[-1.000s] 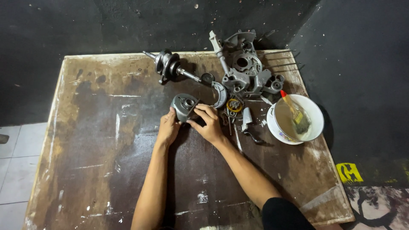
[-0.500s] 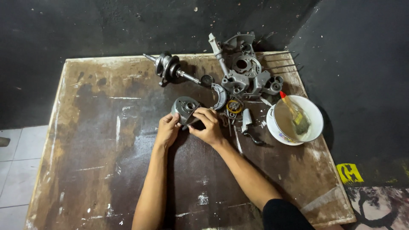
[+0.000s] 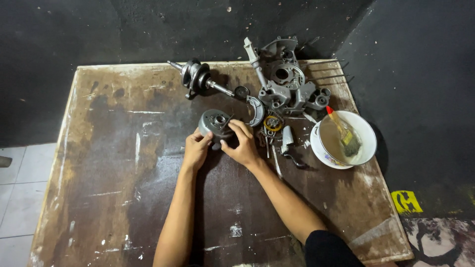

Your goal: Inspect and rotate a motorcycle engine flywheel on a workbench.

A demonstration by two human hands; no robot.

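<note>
Stained wooden table (image 3: pixel 123 198): my left hand (image 3: pixel 196 151) and right hand (image 3: pixel 242 146) both clasp the round metal drum (image 3: pixel 213 121); white bowl (image 3: pixel 363 131) at three o'clock.

Worn brown wooden table (image 3: pixel 99 198) against black walls (image 3: pixel 123 29); white tiled floor (image 3: pixel 15 198) left.

Both hands gripped a round grey metal drum (image 3: pixel 213 123) on the stained wooden table (image 3: pixel 114 163): the left hand (image 3: pixel 197 150) at its near side, the right hand (image 3: pixel 242 144) over its edge, perhaps pinching something small. A crankshaft (image 3: pixel 198 79), an engine casing (image 3: pixel 284 81) and a white bowl (image 3: pixel 363 133) with a brush (image 3: pixel 342 132) lay beyond.
</note>
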